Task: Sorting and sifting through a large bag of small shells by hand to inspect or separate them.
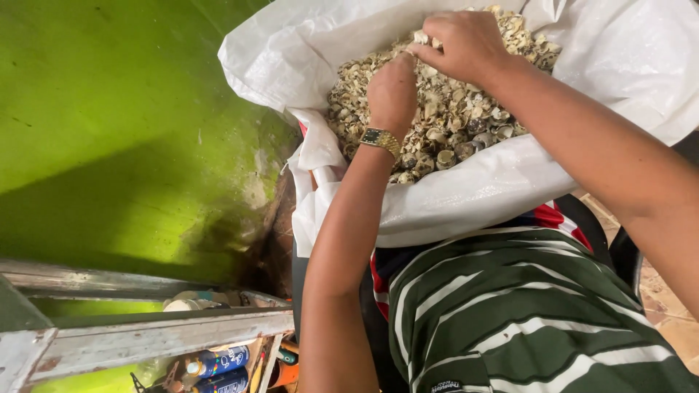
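Seen from above, looking down over a green-and-white striped shirt (524, 306). Left hand (393, 91) pushed down into a heap of small pale shell pieces (455, 116), knuckles up, fingers bent and partly buried in the heap; not possible to tell if anything is caught inside the fingers. On the left wrist, a gold-coloured watch (381, 138) with a dark square face. Right hand (466, 45) higher up, near the far edge of the heap, fingers curled and pinched together at the tips on one small shell piece (421, 36), hand mostly closed. Both hands very near each other, the right fingertips just beside the left hand's knuckles.

Shell pieces lying in a big white woven sack (466, 193), its mouth rolled open and folded outward, near edge of the sack resting against the striped shirt. Pieces beige, grey and brown, many of them curved like little cups, filling the sack up to the open mouth.

To the left of the sack, a green painted wall (124, 131), stained and worn toward its lower part. Below it, at the bottom left corner, a worn grey wooden frame (153, 338), and under the frame some blue spray cans (218, 362) lying on their sides among small clutter. At the right bottom edge, a bit of reddish tiled floor (666, 309).
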